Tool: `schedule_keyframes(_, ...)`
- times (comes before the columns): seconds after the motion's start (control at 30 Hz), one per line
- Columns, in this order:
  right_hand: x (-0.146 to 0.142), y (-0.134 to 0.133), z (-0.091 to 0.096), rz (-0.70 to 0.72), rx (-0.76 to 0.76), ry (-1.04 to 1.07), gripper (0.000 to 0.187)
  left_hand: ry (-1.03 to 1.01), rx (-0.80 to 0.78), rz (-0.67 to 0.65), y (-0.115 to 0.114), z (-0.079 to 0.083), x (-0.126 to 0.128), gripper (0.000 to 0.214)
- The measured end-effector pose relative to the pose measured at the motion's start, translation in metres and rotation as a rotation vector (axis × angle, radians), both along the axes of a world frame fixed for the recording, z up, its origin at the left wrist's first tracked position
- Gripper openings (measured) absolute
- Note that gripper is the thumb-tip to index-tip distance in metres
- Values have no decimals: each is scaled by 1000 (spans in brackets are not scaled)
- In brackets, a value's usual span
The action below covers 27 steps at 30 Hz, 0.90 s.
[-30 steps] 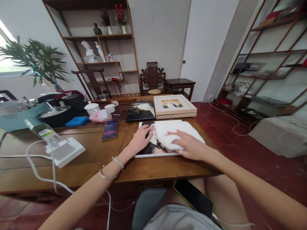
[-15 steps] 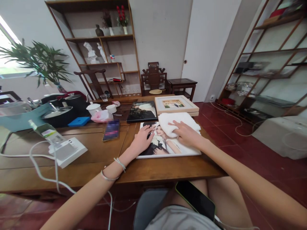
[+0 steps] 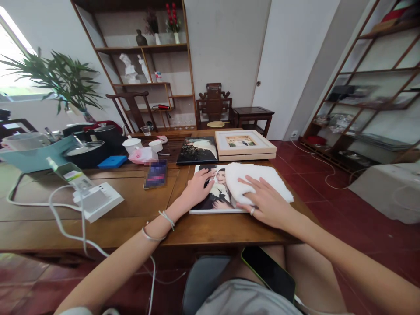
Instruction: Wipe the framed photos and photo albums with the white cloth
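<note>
A photo print on a white-edged panel (image 3: 211,199) lies flat near the table's front edge and shows a couple. My left hand (image 3: 197,189) rests on its left part, fingers stretched out and apart, holding nothing. Over the panel's right part lies a folded white towel (image 3: 274,181). My right hand (image 3: 265,203) presses on this towel from above, its fingers spread across the cloth and not wrapped round it. The towel and hand hide much of the panel's right side, and the towel reaches past its right edge.
Behind the panel lie a dark photo panel (image 3: 197,150) and a light wooden picture frame (image 3: 246,154). To the left are a phone (image 3: 155,173), a white box (image 3: 101,202) with cables, a blue box (image 3: 112,162) and pots. Another phone (image 3: 271,273) lies on my lap.
My right hand and the towel have moved right and toward me across the panel, uncovering part of its upper middle. My left hand stays on the panel. The view has shifted slightly.
</note>
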State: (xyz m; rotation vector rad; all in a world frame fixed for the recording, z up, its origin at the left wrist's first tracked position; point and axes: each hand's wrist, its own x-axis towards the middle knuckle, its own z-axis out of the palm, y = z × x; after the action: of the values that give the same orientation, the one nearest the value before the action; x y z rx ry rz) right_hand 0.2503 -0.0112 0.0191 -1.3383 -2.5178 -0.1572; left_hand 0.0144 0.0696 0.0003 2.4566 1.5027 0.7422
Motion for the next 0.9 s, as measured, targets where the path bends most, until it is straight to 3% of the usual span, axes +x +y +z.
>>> schedule_keyframes(0.13,5,43,2,-34,-32,-11,45,-14,37,-8,1,-1,-2,34)
schedule_keyframes(0.23,8,69,5,21,-21,-18,44,-19,32,-9,1,-1,-2,34)
schedule_keyframes(0.4,12,83,3,77,39,12,42,-18,16,-12,2,1,-2,35)
schedule_keyframes(0.57,13,61,1,103,15,25,42,-37,16,2,1,0,0,34)
schedule_keyframes(0.9,-1,-39,11,251,-84,44,32,-25,-2,30,0,-1,2,33)
